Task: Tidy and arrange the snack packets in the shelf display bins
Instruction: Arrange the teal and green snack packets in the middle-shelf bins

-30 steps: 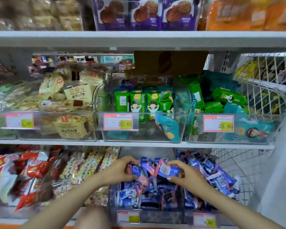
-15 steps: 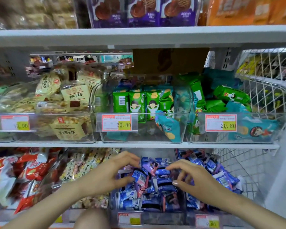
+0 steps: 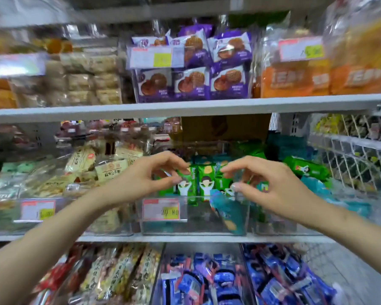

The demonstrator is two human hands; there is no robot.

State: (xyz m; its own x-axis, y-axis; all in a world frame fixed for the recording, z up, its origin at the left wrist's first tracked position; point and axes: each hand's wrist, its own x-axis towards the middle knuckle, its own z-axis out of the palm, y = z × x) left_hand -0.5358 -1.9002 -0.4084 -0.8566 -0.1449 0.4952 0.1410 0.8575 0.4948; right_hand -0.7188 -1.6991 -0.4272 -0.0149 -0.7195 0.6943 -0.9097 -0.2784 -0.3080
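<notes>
Two hands are up at the middle shelf, one on each side of the green packets in the clear bin. Our left hand has bent fingers with the thumb held apart from them. Its tips are right at the top of one green packet, and we cannot tell if they touch it. Our right hand makes the same shape, spread and holding nothing, just over the bin's right side.

We think the job is only partly done. Some green packets stand straight in a row, and that looks neat. One teal packet lies tipped against the front wall, beside the price tag — it likely needs standing up or moving. A heap of packets sits in the next bin to the right, all mixed. On the shelf below, the blue packets look jumbled too.

Much is hard to see. Blur smears the left side and the top shelf, and we cannot read the numbers on the tags. At the back the bin is dark, so we cannot count the packets there.
</notes>
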